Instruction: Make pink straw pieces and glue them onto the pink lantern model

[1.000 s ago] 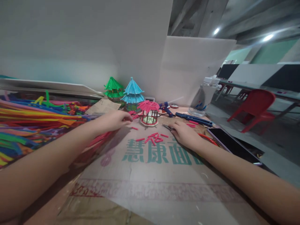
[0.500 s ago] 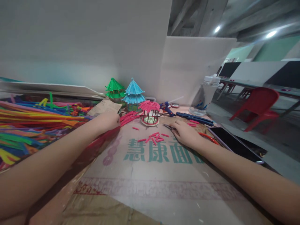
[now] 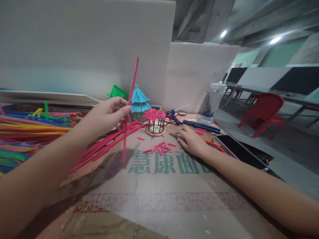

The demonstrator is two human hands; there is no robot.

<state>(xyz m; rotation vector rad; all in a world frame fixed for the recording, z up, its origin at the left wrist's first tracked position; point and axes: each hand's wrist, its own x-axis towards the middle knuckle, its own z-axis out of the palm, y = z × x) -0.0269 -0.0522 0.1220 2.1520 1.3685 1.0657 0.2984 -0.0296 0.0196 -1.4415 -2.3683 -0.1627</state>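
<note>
My left hand [image 3: 111, 114] is raised at left centre, pinching a long pink pipe cleaner [image 3: 134, 79] that stands nearly upright. Below it a bundle of pink pipe cleaners [image 3: 99, 149] lies along the cardboard edge. On the board rests my right hand [image 3: 190, 141], fingers closed over what look like scissors, with a dark pointed tip [image 3: 174, 135] ahead of the fingers and an orange handle [image 3: 215, 145] by the wrist. Between the hands stands a small pavilion [image 3: 156, 122] with a pink roof. Short cut pink pieces [image 3: 160, 148] lie scattered in front of it.
Blue [image 3: 139, 99] and green [image 3: 116, 91] pavilions stand behind. A blue glue gun [image 3: 174, 117], a dark blue long-handled tool [image 3: 201, 126], a clear bottle [image 3: 209, 103] and a phone [image 3: 241, 151] are right. Coloured pipe cleaners [image 3: 32, 129] fill the left side.
My left hand has lifted one pink pipe cleaner from the bundle and holds it upright. My right hand stays in place on the board. The view has shifted slightly.
</note>
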